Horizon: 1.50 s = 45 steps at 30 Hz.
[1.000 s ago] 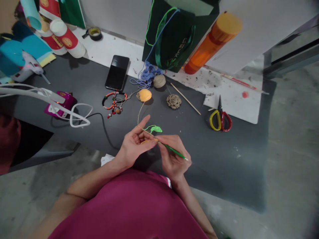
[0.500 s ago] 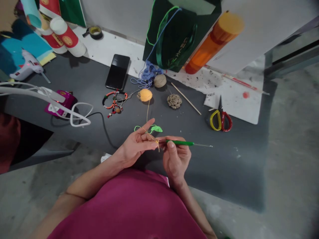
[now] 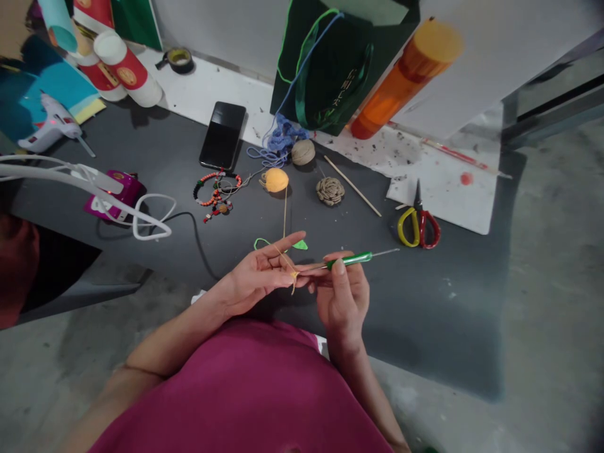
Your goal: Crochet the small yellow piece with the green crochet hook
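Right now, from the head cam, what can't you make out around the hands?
Head view only:
- Crochet hook tip: too small, lost in the yarn beside the right hand.
- Yellow yarn piece: stitches too small to count, partly covered by the left hand.
- Dark green bag: top cut off by the upper edge.
- Dark red object: cut off by the left edge.

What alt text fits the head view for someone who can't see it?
The right hand holds a green-handled crochet hook to yellow yarn strung through the left hand. A green leaf shape and an orange yarn ball lie just beyond, on a dark mat.
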Tool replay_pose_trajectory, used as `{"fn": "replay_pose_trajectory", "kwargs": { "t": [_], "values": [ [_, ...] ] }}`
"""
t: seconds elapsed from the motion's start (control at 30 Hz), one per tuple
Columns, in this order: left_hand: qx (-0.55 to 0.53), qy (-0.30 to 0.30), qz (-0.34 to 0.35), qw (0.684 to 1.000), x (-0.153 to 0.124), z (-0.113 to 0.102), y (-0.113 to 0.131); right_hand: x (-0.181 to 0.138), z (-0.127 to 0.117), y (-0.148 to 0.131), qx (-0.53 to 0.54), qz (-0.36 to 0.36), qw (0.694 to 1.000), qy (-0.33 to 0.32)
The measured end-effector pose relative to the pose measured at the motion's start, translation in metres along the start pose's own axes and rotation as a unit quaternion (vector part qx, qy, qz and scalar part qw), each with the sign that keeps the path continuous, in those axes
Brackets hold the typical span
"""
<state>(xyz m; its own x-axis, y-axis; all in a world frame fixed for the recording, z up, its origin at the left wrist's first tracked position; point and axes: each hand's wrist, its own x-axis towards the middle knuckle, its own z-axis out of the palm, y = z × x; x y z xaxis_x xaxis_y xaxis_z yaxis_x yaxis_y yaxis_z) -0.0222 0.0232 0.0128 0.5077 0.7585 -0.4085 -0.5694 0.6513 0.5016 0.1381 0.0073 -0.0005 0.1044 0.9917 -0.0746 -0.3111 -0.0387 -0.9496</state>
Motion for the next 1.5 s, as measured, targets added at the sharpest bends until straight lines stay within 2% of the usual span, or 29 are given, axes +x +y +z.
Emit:
{"fn": "replay_pose_trajectory", "kwargs": {
  "t": [0.2, 0.3, 0.47, 0.73, 0.93, 1.1, 1.5],
  "values": [
    [0.029, -0.012, -0.005, 0.999, 0.001, 0.001, 0.001, 0.001, 0.002, 0.004, 0.046, 0.053, 0.997, -0.008],
    [0.040, -0.001, 0.015, 0.999, 0.001, 0.004, -0.001, 0.001, 0.007, 0.008, 0.075, 0.031, 0.996, -0.030],
    [0.058, 0.026, 0.044, 0.997, 0.001, 0.005, -0.002, 0.001, 0.010, 0.009, 0.060, -0.035, 0.997, -0.041],
    [0.009, -0.004, 0.026, 1.000, 0.002, 0.005, 0.001, 0.004, 0.007, 0.007, 0.088, -0.025, 0.994, -0.059],
    [0.069, 0.048, 0.042, 0.996, 0.000, 0.006, 0.000, 0.003, 0.004, 0.015, 0.063, -0.009, 0.997, -0.032],
    [0.074, 0.028, 0.068, 0.995, -0.001, 0.005, 0.000, 0.004, 0.002, 0.013, 0.076, -0.015, 0.997, -0.017],
    [0.106, 0.066, 0.115, 0.986, -0.001, 0.008, 0.000, 0.006, 0.002, 0.011, 0.033, -0.021, 0.999, 0.001]
  ]
}}
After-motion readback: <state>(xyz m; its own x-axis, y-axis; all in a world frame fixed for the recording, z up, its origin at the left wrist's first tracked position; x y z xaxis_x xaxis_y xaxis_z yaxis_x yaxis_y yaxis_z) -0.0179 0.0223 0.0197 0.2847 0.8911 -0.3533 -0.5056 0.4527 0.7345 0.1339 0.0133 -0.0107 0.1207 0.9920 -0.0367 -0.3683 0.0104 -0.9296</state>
